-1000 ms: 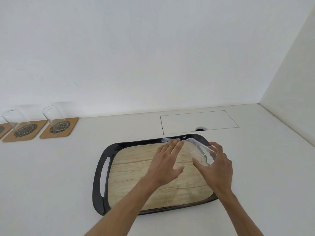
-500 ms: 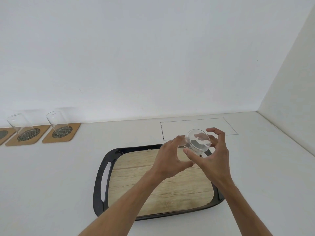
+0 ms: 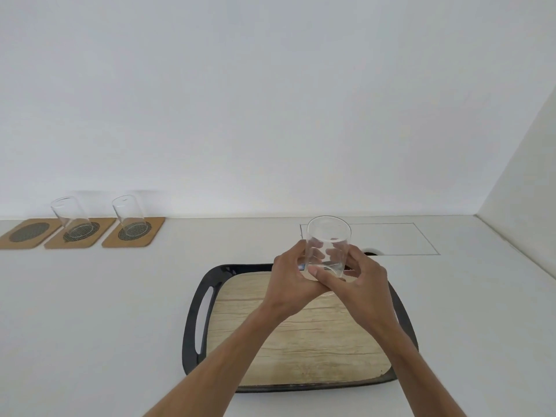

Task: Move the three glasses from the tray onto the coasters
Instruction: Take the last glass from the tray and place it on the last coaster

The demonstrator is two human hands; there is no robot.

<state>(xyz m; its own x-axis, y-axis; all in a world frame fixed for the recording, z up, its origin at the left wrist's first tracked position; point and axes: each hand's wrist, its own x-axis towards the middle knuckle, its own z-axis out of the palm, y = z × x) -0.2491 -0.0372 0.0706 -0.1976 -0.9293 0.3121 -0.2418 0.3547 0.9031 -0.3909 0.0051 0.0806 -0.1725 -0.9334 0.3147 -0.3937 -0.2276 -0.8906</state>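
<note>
Glass no. 3, in hand above tray

Item: clear straight-walled glass (image 3: pixel 328 245), empty, upright, mouth uppermost. Judged light and rigid, but smooth-walled, so likely slippery, and fragile if knocked or dropped. Best taken low on the wall, near the thicker base, with fingers on opposite sides; the rim is better left alone.

Position: held clear of the tray (image 3: pixel 192 314), over its far edge. The left hand (image 3: pixel 290 284) wraps the lower wall from the left; the right hand (image 3: pixel 364 284) wraps it from the right. Both are clenched on the glass, thumbs crossing in front of the base, fingertips (image 3: pixel 334 252) showing through the wall on the far side. The upper half of the glass stands free above the fingers.

Destination: vacant coaster (image 3: pixel 27 233), far left of the fingers, well apart from them. Two occupied coasters (image 3: pixel 132 234) lie between, each bearing a glass.
</note>
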